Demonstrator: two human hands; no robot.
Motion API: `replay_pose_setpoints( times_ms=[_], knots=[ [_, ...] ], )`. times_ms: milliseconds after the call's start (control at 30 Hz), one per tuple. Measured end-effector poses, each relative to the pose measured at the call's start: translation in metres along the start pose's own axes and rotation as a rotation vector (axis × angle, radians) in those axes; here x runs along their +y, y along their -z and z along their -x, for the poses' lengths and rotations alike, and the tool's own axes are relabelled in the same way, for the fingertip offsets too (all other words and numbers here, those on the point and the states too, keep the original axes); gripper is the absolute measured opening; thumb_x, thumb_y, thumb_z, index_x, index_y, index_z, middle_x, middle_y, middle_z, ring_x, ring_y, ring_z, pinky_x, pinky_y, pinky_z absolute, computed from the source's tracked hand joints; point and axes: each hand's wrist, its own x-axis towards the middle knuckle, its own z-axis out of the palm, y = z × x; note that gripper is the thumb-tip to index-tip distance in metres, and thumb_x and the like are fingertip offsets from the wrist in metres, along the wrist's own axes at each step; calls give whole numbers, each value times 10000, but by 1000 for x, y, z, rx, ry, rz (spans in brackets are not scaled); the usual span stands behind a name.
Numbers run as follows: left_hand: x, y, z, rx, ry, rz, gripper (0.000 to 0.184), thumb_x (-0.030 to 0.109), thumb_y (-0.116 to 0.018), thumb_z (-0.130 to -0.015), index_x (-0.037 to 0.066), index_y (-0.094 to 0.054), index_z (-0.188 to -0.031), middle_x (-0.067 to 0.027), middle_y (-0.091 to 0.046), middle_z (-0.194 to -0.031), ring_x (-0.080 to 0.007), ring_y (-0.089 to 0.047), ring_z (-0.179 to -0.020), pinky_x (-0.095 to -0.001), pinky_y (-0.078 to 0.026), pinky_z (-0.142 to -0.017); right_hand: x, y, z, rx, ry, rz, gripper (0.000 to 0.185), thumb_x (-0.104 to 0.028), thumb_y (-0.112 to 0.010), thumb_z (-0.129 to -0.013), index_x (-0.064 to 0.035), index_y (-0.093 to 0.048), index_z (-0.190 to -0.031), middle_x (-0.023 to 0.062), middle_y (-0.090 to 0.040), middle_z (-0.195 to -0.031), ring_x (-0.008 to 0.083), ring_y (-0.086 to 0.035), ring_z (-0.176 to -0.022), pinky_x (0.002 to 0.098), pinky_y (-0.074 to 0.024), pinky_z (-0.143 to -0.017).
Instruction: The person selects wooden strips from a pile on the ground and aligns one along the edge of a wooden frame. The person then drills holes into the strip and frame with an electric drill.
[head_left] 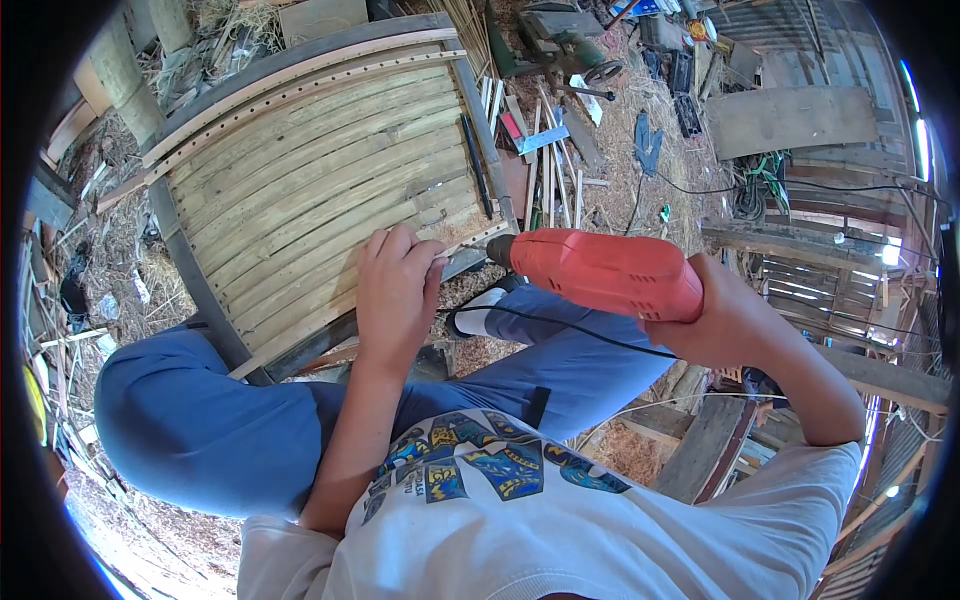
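My right hand (715, 315) grips a red power drill (600, 270) by its rear end. The drill lies level, with its black chuck (499, 250) pointing left toward the edge of a slatted wooden panel (320, 180). My left hand (395, 290) rests at the panel's near edge, over a pale wooden strip (480, 236). Its fingers are bunched together beside the chuck; whatever they pinch is too small to make out. Dark beams frame the panel, and a strip with a row of holes (300, 90) runs along its far side.
A thin black rod (476, 165) lies on the panel's right side. The drill's black cord (570, 325) crosses above my leg. Wood offcuts (550, 170), a blue-grey metal piece (541, 140) and straw cover the ground. A wide board (790, 120) lies at the upper right.
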Motion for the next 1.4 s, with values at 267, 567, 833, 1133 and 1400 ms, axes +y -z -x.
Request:
replay_pose_setpoints(
  times_ms=[267, 567, 833, 1133, 1400],
  knots=[
    [0, -1, 0, 13, -1, -6, 161, 65, -815, -857, 57, -789, -1015, -104, -604, -917, -338, -591, -951, -454, -455, -872, 1, -1, 1, -76, 0, -108, 299, -242, -820, -855, 2, -774, -1021, 213, -779, -874, 372, -784, -840, 446, -583, -785],
    [-1, -4, 1, 28, -1, -17, 156, 75, -826, -847, 60, -793, -999, -106, -607, -911, -342, -596, -950, -462, -461, -869, 25, -21, 0, -176, -19, -141, 517, -198, -882, -880, -7, -612, -1278, 112, -789, -901, 184, -741, -794, 365, -600, -758],
    [-1, -3, 2, 26, -10, -23, 147, 90, -816, -861, 53, -787, -999, -110, -604, -916, -345, -589, -948, -468, -464, -871, 11, -13, 0, -154, -196, -290, 308, -237, -814, -862, 53, -739, -933, 158, -763, -820, 270, -769, -803, 420, -584, -765],
    [-5, -6, 3, 14, -2, -21, 138, 115, -809, -856, 89, -777, -988, -88, -600, -938, -325, -582, -964, -465, -457, -883, 16, -14, 1, -118, -70, -195, 324, -248, -831, -844, 21, -752, -1005, 154, -776, -847, 267, -768, -793, 418, -582, -727],
    [-3, -4, 4, -6, 13, -11, 145, 112, -801, -867, 89, -775, -1008, -91, -599, -965, -328, -580, -980, -467, -457, -886, 5, -8, 1, -151, -179, -266, 244, -203, -795, -862, 9, -760, -979, 133, -782, -854, 259, -762, -750, 412, -583, -743]
  ],
)
